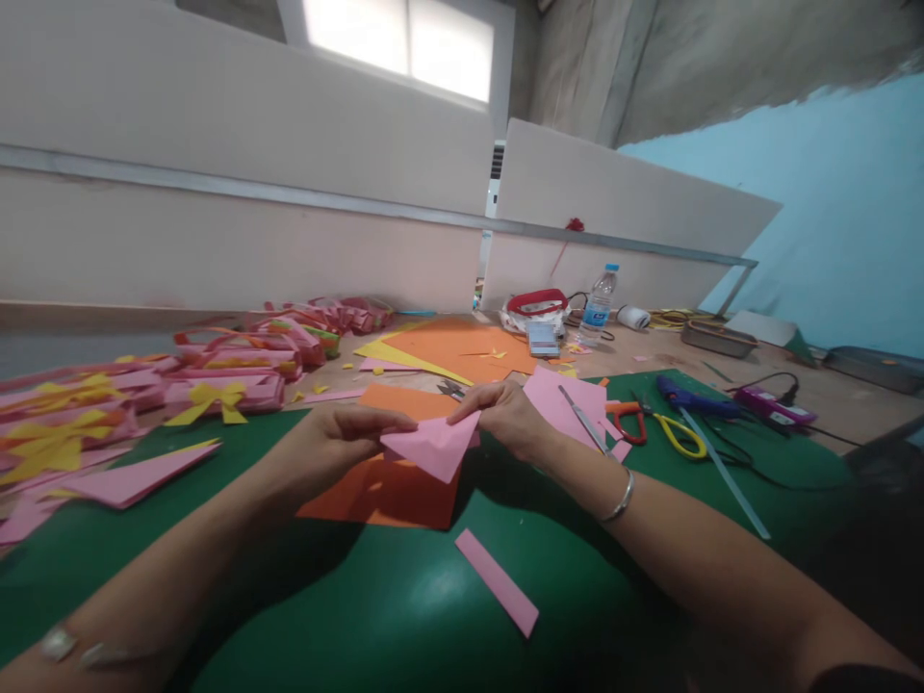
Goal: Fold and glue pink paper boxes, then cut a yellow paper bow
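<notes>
Both my hands meet over a folded pink paper piece (433,446) held just above the green mat (375,616). My left hand (339,438) pinches its left edge, fingers closed on the fold. My right hand (505,416), with a silver bangle at the wrist, presses and grips the paper's upper right edge. Under the paper lies an orange sheet (386,491). A loose pink strip (498,582) rests on the mat nearer to me.
Pink paper boxes with yellow bows (209,395) are piled at the left. Orange and yellow sheets (462,351) lie further back. Scissors (654,423), a ruler (722,472), a glue gun (693,399) and a water bottle (598,306) stand to the right.
</notes>
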Motion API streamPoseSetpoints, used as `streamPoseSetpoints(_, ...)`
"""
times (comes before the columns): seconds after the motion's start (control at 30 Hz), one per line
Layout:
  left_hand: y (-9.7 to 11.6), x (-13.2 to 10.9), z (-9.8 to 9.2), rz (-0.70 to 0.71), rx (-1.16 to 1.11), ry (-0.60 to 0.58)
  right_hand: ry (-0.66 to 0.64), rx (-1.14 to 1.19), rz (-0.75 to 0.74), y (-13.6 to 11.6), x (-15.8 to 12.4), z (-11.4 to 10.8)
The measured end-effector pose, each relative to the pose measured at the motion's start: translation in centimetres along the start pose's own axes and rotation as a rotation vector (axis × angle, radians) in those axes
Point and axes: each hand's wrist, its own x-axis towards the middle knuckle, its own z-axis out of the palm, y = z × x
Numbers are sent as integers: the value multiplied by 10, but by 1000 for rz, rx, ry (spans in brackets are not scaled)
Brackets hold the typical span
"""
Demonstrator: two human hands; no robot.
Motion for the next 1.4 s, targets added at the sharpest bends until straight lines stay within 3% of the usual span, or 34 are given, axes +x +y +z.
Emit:
streamPoseSetpoints(0.1, -2, 1, 0, -36, -57, -81, 17, -53, -26, 1, 0, 2)
streamPoseSetpoints(0.3, -10, 4, 12, -83, -66, 13, -44, -141, -115, 0, -1, 4)
streamPoseSetpoints(0.37, -13, 4, 13, -113, -94, 29, -115, -162, -136, -5, 0, 0)
streamPoseSetpoints(0.47, -10, 2, 10, -137, -96, 84, -349, -216, -154, -18, 0, -9)
streamPoseSetpoints(0.53, -5, -1, 9, -135, -83, 128, -408, -255, -146, -26, -1, -13)
streamPoseSetpoints(0.67, 7, -9, 13, -71, 33, 243, -152, -489, -161, -28, -4, -6)
streamPoseSetpoints(0.73, 9, -11, 15, -53, 42, 274, -109, -600, -195, -25, -4, -1)
streamPoseSetpoints(1.0, 3, -6, 8, -113, -225, 85, -139, -471, -153, -34, -8, -4)
streamPoseSetpoints(1.2, 8, -7, 14, 108, 158, -52, -193, -502, -243, -32, -9, 0)
streamPoseSetpoints(1.4, 7, -15, 23, 147, 238, 21, -181, -690, -429, -34, -16, 15)
